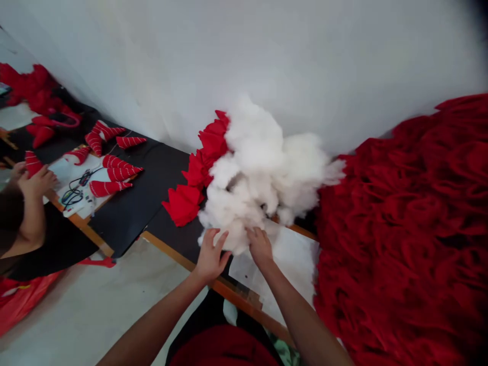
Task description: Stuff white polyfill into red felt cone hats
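Our entry: white fibre stuffing [255, 178] near the table [125, 213] edge; left hand [211, 256], fingers spread against it; right hand [260, 246], fingers sunk in, grip unclear. Risk: a hard tug could drop tufts onto the floor [87, 300].

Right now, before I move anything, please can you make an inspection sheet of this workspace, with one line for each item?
Surface: black table top with a wooden edge; white paper sheet at the near end.
Job's things: big heap of white fibrefill; red fabric pieces beside it.
Clutter: large mass of red cloth to the right.
Hands: left hand spread on the fibrefill; right hand pressed into it, fingers partly hidden.
Cables: dark cable tangle on the table, left.
Surroundings: white wall, pale floor; a co-worker's hand beside red striped cones.
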The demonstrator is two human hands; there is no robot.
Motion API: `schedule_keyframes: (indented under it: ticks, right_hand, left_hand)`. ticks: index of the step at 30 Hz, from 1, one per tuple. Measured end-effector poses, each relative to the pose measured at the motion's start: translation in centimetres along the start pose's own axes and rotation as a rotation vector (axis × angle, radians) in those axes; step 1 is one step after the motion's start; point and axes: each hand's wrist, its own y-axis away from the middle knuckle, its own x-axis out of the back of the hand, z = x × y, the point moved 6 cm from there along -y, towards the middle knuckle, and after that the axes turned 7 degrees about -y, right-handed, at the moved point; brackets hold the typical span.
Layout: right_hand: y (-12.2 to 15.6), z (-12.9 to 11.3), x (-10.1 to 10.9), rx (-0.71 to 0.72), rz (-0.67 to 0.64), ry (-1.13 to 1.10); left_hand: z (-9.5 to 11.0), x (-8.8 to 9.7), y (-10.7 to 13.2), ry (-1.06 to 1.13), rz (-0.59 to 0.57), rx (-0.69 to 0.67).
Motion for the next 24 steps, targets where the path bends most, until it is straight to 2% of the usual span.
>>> schedule_keyframes:
  ticks: [2, 3, 5, 7, 10, 14, 17, 19, 21, 22, 24]
  right_hand:
    - [0.1, 0.0, 0.2, 0.036, 0.036, -0.044]
    - [0.3, 0.0, 0.3, 0.057, 0.056, -0.071]
    - [0.8, 0.1, 0.7, 0.099, 0.098, -0.131]
    - [1.5, 0.3, 1.2, 0.126, 0.146, -0.189]
    - [2.5, 1.3, 2.2, 0.103, 0.222, -0.251]
    - [2.9, 4.2, 3.4, -0.085, 0.335, -0.262]
    - [2.1, 6.9, 4.2, -0.249, 0.372, -0.237]
    - [0.9, 8.2, 4.5, -0.326, 0.348, -0.221]
    - [-0.5, 9.1, 4.6, -0.393, 0.300, -0.208]
    - [-1.1, 9.4, 4.5, -0.424, 0.274, -0.203]
    - [-2.1, 9.9, 4.2, -0.485, 0.229, -0.197]
  left_hand:
    - [-3.7, 1.7, -0.1, -0.042, 0.077, 0.151]
    - [-6.1, 2.2, -0.5, -0.083, 0.077, 0.273]
    - [-10.3, 2.9, -1.8, -0.120, 0.091, 0.404]
    - [-13.6, 2.9, -3.5, -0.125, 0.058, 0.462]
    - [-16.6, 2.2, -5.5, -0.085, -0.036, 0.494]
    - [-18.4, 1.9, -6.3, 0.015, -0.133, 0.509]
    - [-19.3, 3.3, -6.4, 0.050, -0.116, 0.607]
    - [-19.3, 5.4, -6.4, 0.049, -0.060, 0.688]
    - [-18.6, 8.3, -6.2, 0.033, 0.017, 0.760]
    - [-18.2, 10.1, -5.8, 0.033, 0.092, 0.811]
    - [-16.5, 13.1, -4.8, 0.058, 0.165, 0.805]
